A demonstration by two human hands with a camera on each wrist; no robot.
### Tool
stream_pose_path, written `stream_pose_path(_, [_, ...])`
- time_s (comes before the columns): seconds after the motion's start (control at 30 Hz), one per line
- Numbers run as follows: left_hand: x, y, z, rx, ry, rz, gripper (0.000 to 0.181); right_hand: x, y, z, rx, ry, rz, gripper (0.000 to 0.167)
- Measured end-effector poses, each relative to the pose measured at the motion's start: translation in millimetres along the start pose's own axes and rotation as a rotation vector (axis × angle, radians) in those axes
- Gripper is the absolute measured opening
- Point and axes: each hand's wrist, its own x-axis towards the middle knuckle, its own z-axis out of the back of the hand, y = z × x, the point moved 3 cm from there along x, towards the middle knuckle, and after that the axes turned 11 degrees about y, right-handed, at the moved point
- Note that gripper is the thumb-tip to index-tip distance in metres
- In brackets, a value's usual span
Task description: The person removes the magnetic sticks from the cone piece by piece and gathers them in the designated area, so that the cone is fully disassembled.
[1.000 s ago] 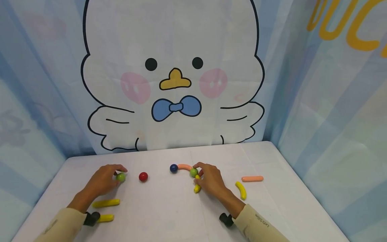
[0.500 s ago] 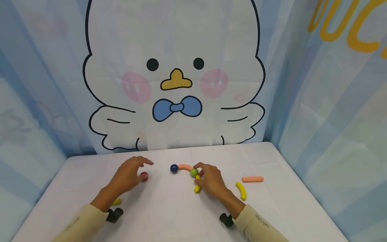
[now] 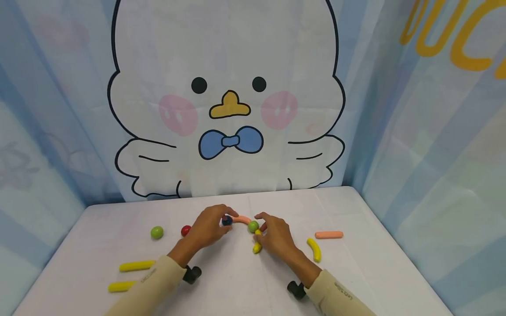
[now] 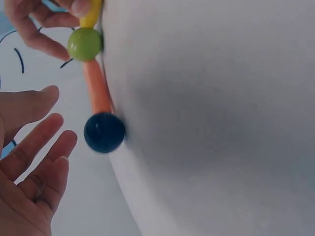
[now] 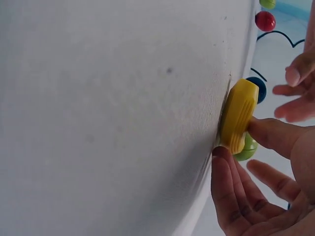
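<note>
My left hand (image 3: 207, 227) is at the dark blue ball (image 3: 227, 220), thumb and fingers spread; a gap to the ball shows in the left wrist view. A curved orange stick (image 3: 242, 219) joins that ball to a green ball (image 3: 253, 226). From the green ball a curved yellow stick (image 3: 257, 247) runs toward the near side. My right hand (image 3: 276, 235) pinches this yellow stick between thumb and fingers, with the index finger near the green ball. In the right wrist view the yellow stick (image 5: 239, 113) largely covers the balls behind it.
Left of the hands lie a red ball (image 3: 185, 230), partly hidden, another green ball (image 3: 157, 232) and two straight yellow sticks (image 3: 136, 266). At right are a straight orange stick (image 3: 329, 235) and a second curved yellow stick (image 3: 314, 250). A printed curtain (image 3: 237, 175) stands behind the table.
My left hand has moved right, from the loose green ball past the red ball to the blue ball, leaving both where they lay. My right hand has stayed on the curved yellow stick.
</note>
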Motion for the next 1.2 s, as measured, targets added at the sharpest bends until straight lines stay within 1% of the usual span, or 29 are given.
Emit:
stream_pose_path(0.1, [7.9,-4.3,-9.4,-0.022,0.003,-0.028,0.034,-1.9,-2,1,0.009,-0.003,-0.01,0.049])
stream_pose_path(0.27, [21.1,-9.0,-23.3,-0.051,0.035,-0.092,0.03,-4.9,-5,2,0.039,-0.015,0.006,0.041])
stream_pose_path(0.4, [30.0,-11.0,-31.5,-0.037,0.054,-0.121,0.026,-6.4,-5,1,0.062,-0.016,0.012,0.035])
stream_pose_path(0.53, [35.3,-12.6,-34.3,-0.014,0.054,-0.122,0.027,-7.9,-3,-1,0.068,-0.017,0.003,0.033])
stream_pose_path(0.7, [38.4,-13.3,-35.5,0.015,0.05,-0.131,0.029,-8.2,0,-2,0.079,-0.01,-0.038,0.034])
stream_pose_path(0.83, [41.0,-12.7,-37.6,0.037,0.045,-0.139,0.029,-7.3,0,-2,0.075,-0.017,-0.036,0.034])
stream_pose_path(1.0, [42.2,-13.4,-39.3,0.031,0.058,-0.115,0.027,-7.4,-2,0,0.069,-0.021,-0.023,0.03])
stream_pose_path(1.2, [41.5,-15.4,-40.5,0.028,0.09,-0.083,0.027,-10.2,-5,5,0.071,0.019,-0.056,0.025])
